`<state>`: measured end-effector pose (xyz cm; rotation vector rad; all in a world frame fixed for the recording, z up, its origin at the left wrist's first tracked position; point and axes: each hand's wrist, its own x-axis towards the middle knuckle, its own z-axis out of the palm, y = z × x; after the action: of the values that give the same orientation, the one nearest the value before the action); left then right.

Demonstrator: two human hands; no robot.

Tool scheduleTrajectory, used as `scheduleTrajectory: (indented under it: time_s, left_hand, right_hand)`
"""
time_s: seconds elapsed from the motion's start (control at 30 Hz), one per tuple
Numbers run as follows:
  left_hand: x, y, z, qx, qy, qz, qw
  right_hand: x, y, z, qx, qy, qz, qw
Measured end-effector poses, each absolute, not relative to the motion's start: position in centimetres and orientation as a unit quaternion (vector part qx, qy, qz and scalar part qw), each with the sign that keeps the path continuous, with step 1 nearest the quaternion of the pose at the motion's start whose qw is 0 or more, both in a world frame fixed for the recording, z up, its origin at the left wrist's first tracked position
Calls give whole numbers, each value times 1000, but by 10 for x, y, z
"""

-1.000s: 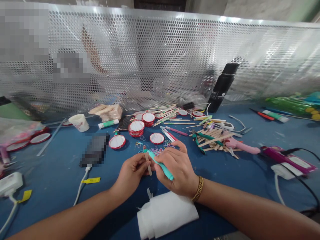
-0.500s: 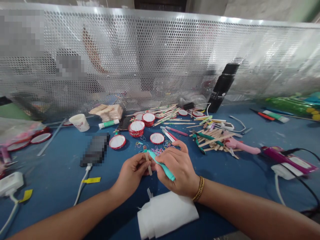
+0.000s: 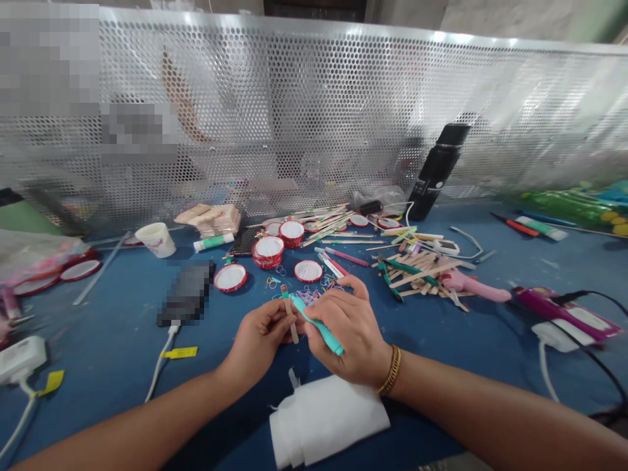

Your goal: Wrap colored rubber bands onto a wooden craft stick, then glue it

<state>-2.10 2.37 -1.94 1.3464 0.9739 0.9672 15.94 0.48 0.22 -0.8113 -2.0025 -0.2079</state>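
Turquoise pen (image 3: 328, 336), tip indistinct beside wooden stick (image 3: 288, 307)

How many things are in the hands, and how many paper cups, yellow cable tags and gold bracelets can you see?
Wooden stick in the left hand: 1
Turquoise marker in the right hand: 1
Paper cup: 1
Yellow cable tags: 2
Gold bracelet: 1
Total: 6

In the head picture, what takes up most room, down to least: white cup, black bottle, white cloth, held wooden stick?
1. White cloth, helped by being nearest the camera
2. Black bottle
3. White cup
4. Wooden stick
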Motion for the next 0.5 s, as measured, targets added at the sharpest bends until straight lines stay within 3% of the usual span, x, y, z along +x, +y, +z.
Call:
scheduleTrajectory:
  time_s: [0.5]
  left_hand:
    - [-21, 24, -20, 579, 422, 408, 565]
  right_hand:
    - [159, 3, 2, -339, -814, -90, 463]
